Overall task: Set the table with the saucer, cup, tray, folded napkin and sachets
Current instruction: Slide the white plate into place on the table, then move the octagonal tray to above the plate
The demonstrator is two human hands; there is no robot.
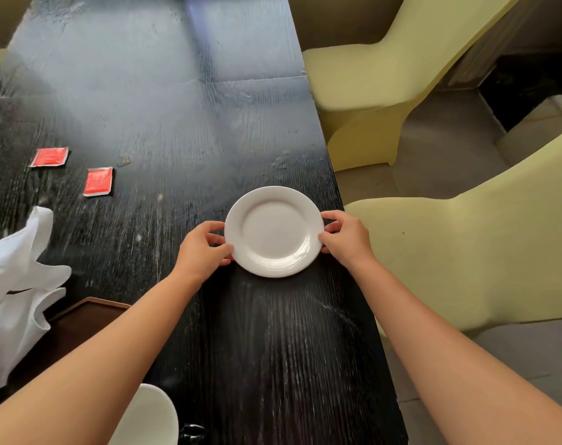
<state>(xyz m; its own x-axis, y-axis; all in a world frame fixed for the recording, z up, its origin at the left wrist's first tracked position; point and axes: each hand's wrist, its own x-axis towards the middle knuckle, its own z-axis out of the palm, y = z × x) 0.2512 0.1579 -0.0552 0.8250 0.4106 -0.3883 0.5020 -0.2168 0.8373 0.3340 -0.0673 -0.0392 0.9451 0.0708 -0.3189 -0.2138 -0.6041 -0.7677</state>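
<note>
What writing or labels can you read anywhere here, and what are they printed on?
No text can be read.
Two red sachets: any print on them is too blurred to make out.
Saucer, napkin, tray, cup, table: plain, no markings visible.

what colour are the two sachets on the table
Red with silvery edges, both sachets; seen clearly in the head view.

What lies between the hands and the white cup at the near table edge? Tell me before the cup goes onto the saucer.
Nothing visible. Both the left hand and right hand grip the round white ceramic saucer; only bare black wooden table separates it from the white cup, partly hidden under the left forearm.
</note>
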